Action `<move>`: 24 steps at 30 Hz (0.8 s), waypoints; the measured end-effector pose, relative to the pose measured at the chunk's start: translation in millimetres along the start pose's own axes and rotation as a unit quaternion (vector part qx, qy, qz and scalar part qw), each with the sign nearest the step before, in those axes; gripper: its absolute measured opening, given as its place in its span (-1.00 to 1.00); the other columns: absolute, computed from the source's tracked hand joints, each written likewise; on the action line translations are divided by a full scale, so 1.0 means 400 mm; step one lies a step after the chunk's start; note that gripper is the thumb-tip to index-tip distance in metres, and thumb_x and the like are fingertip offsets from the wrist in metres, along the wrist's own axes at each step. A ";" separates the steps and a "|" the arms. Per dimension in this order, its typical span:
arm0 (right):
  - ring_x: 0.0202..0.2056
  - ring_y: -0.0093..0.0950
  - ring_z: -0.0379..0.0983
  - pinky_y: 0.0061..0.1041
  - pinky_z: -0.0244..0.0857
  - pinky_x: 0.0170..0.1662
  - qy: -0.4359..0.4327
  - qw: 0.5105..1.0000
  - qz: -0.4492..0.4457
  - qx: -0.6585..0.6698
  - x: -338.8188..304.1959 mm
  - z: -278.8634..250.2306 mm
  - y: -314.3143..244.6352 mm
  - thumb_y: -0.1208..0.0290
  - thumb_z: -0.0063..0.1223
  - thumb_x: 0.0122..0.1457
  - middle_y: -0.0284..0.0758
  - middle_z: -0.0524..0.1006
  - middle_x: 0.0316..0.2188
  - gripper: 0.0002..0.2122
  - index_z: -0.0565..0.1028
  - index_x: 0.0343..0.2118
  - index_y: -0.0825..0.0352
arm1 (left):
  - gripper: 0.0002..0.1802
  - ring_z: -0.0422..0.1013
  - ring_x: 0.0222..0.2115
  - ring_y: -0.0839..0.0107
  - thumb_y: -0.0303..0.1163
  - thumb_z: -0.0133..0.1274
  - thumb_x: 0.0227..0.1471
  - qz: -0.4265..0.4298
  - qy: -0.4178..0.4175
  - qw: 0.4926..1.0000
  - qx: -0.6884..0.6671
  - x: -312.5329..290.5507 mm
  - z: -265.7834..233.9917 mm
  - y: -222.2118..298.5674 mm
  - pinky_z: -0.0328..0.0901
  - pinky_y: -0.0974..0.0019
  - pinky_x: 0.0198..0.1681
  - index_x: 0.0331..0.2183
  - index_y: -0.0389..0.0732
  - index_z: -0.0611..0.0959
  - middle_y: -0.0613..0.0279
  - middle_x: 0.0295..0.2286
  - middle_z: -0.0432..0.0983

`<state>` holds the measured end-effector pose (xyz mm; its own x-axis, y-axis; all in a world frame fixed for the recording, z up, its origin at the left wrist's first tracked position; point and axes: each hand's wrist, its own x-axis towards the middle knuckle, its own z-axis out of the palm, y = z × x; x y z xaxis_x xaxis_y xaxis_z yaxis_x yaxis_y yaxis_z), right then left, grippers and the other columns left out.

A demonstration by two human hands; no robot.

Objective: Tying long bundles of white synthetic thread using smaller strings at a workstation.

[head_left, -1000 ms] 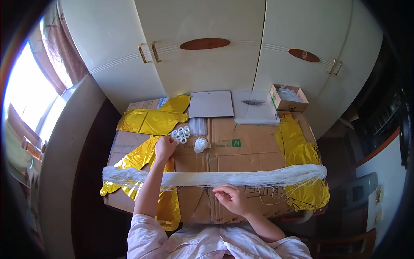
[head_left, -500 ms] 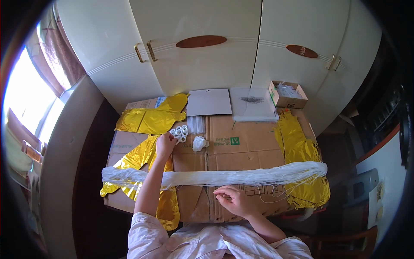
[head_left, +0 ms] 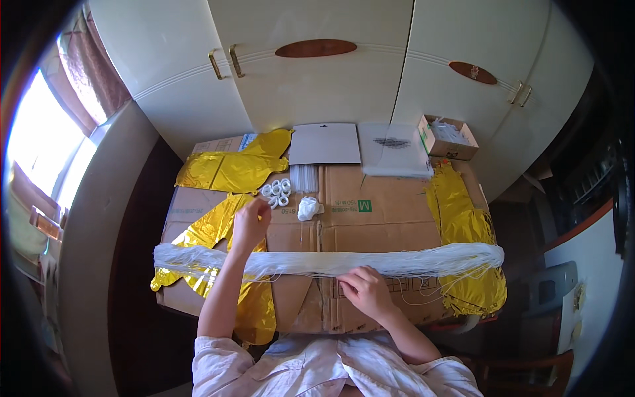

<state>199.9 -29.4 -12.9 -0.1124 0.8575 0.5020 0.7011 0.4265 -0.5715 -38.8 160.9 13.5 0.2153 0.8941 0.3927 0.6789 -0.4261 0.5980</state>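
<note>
My left hand (head_left: 251, 223) is closed, fingers curled, just short of a cluster of white rings (head_left: 276, 192); what it may hold is hidden. My right hand (head_left: 367, 292) has its thumb and fingers pinched together at the near edge of a long bundle of white thread (head_left: 317, 264). I cannot make out whether a strand is between them. The bundle stretches sideways across the cardboard, passing beneath my left forearm. Beyond it lies a crumpled white wad (head_left: 309, 208), to the right of the rings.
Gold foil balloons lie flat at the far left (head_left: 231, 169), near left (head_left: 254, 311) and right (head_left: 463, 218) of the cardboard (head_left: 390, 225). At the back are clear tubes (head_left: 303, 178), a pale card (head_left: 324, 144), a clear plastic bag (head_left: 393, 155) and an open box (head_left: 450, 142) of white pieces.
My left hand has drawn back slightly from the rings. My right hand has moved forward and to the right, up to the thread bundle. The whole view has shifted a little.
</note>
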 end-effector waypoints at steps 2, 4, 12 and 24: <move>-0.39 -0.43 0.39 -0.43 0.25 -0.32 -0.004 0.998 -0.013 -0.061 0.008 0.004 0.014 0.50 0.14 -0.10 -0.42 0.43 -0.49 -0.90 0.52 -0.45 0.21 | -0.92 0.45 -0.49 0.20 -0.46 0.04 -0.13 0.005 -0.039 0.999 -0.033 -0.051 -0.022 0.053 0.33 0.24 -0.40 -0.48 -0.25 0.57 0.10 -0.54 0.51; -0.38 -0.44 0.38 -0.44 0.22 -0.33 -0.005 0.997 -0.016 -0.076 0.021 0.010 0.017 0.49 0.16 -0.11 -0.43 0.42 -0.48 -0.91 0.51 -0.48 0.21 | -0.93 0.43 -0.46 0.20 -0.45 0.06 -0.13 -0.015 -0.081 0.996 -0.014 -0.112 -0.049 0.102 0.31 0.24 -0.36 -0.48 -0.21 0.57 0.13 -0.52 0.50; -0.44 -0.43 0.40 -0.43 0.26 -0.35 0.015 0.993 -0.012 -0.120 0.045 0.051 0.045 0.45 0.17 -0.08 -0.40 0.41 -0.51 -0.93 0.49 -0.52 0.25 | -0.91 0.38 -0.43 0.16 -0.43 0.12 -0.16 0.008 -0.096 0.995 0.007 -0.276 -0.020 0.186 0.30 0.20 -0.33 -0.50 -0.22 0.59 0.14 -0.51 0.49; -0.40 -0.45 0.42 -0.44 0.26 -0.33 0.028 0.994 0.011 -0.103 0.036 0.048 0.054 0.45 0.15 -0.07 -0.43 0.48 -0.52 -0.95 0.52 -0.53 0.24 | -0.67 0.32 -0.49 0.30 -0.41 0.08 -0.14 0.147 -0.122 0.981 0.036 -0.335 0.091 0.222 0.29 0.26 -0.38 -0.21 -0.07 0.60 0.27 -0.56 0.38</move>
<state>199.9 -2.3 -30.4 -0.0607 0.8465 0.5290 0.8331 0.3349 -0.4403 18.2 8.2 -11.7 0.5648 0.7437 0.3577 0.6075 -0.6681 0.4297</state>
